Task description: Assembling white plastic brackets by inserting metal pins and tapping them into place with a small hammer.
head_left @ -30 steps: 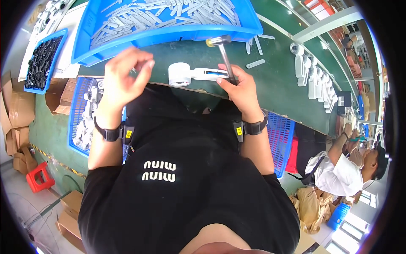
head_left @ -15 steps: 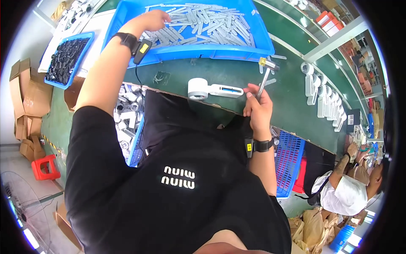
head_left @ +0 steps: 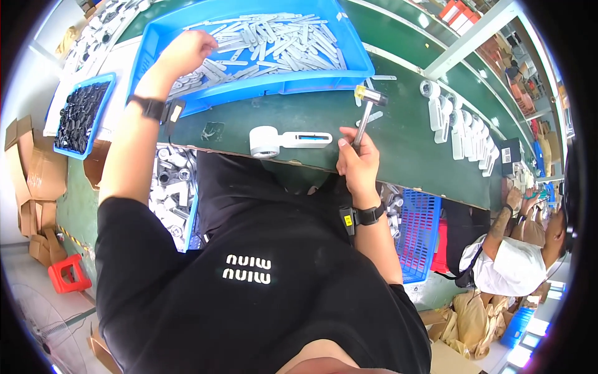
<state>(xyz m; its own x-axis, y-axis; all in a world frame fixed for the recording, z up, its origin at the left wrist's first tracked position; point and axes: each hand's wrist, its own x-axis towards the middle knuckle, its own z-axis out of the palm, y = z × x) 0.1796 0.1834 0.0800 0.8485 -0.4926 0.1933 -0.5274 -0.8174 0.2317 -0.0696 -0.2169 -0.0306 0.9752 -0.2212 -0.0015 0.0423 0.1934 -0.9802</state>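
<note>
At the far left, my left hand (head_left: 185, 53) reaches into a big blue bin (head_left: 268, 84) of loose flat grey strips (head_left: 274, 38). Its fingers are bent together among the strips; whether one is pinched between them cannot be made out. My right hand (head_left: 359, 159) is wrapped round the metal handle of a small hammer (head_left: 367, 103), held head up, with one yellowish and one dark face. Just left of that hand, a white part (head_left: 289, 141) lies on the green table near its front edge. It has a round ring end and a slotted arm, with blue showing in the slot.
Several similar white parts (head_left: 461, 124) stand in a row at the right. A blue tray of black pieces (head_left: 84, 115) sits at the left. Crates of parts (head_left: 171, 193) and a blue basket (head_left: 418, 234) are below the table edge. A co-worker (head_left: 511, 255) is at far right.
The whole view has shifted, so the table things appear further left. My left hand's fingers have drawn together lower among the strips. My right hand still holds the hammer upright.
</note>
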